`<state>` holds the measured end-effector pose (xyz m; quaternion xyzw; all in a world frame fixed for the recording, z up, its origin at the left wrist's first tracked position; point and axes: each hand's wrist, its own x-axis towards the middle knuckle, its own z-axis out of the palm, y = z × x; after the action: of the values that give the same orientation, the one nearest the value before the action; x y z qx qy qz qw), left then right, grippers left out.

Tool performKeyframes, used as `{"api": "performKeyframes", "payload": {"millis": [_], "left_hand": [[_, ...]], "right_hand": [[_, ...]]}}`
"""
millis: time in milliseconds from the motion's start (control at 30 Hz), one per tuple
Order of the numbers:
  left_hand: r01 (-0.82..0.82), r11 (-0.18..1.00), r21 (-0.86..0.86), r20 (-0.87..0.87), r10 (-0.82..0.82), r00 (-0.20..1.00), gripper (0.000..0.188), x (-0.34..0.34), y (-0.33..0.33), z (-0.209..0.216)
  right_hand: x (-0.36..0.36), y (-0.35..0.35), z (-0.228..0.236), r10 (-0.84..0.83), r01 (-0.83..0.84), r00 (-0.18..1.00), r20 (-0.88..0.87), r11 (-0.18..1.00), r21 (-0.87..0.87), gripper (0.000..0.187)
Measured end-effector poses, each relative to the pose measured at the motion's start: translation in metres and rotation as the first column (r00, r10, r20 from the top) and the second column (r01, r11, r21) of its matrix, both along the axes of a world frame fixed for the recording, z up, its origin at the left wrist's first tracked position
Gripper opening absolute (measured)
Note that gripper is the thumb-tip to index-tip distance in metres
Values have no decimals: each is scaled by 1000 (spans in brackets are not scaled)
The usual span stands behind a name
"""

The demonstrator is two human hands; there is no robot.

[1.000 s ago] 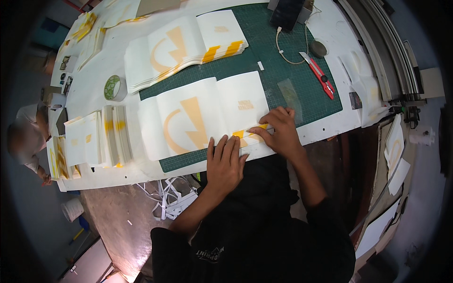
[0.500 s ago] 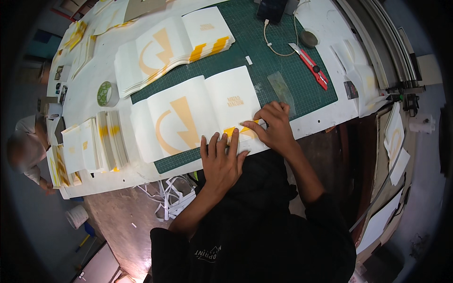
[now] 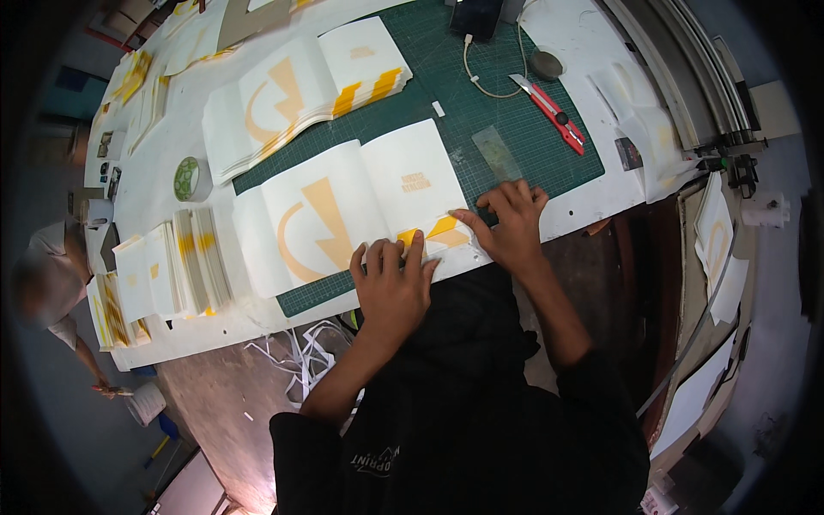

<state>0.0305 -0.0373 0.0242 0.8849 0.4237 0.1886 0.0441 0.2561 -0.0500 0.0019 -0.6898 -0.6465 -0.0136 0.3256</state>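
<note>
Red cutter [image 3: 549,109], pale cable [image 3: 474,80], dark device [image 3: 474,19] — white strips [image 3: 309,367] below.

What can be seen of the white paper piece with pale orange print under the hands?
The white paper piece has two creases dividing it into panels. The middle one bears a pale orange arc and bolt-like shape, the right a small print block. It lies spread over the green gridded cutting mat. The left hand and the right hand touch its near edge, by a yellow-orange band.
</note>
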Motion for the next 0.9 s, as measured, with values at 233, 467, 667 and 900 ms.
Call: {"api": "performKeyframes", "payload": {"millis": [233,467,667,900], "left_hand": [[133,940,-315,0,-140,990,22,13,76,31],[37,806,-591,-258,-232,938,51,36,126,47],[10,779,-627,-295,-249,923,56,42,132,52],[-6,778,-628,-331,-259,907,56,43,132,57]], "right_hand": [[-3,-2,4,-32,34,999,43,998,-48,37],[7,18,18,-189,194,980,68,977,-92,51],[27,54,13,-376,404,908,186,903,-144,56],[-4,4,31,-278,143,828,-487,945,-295,40]]}}
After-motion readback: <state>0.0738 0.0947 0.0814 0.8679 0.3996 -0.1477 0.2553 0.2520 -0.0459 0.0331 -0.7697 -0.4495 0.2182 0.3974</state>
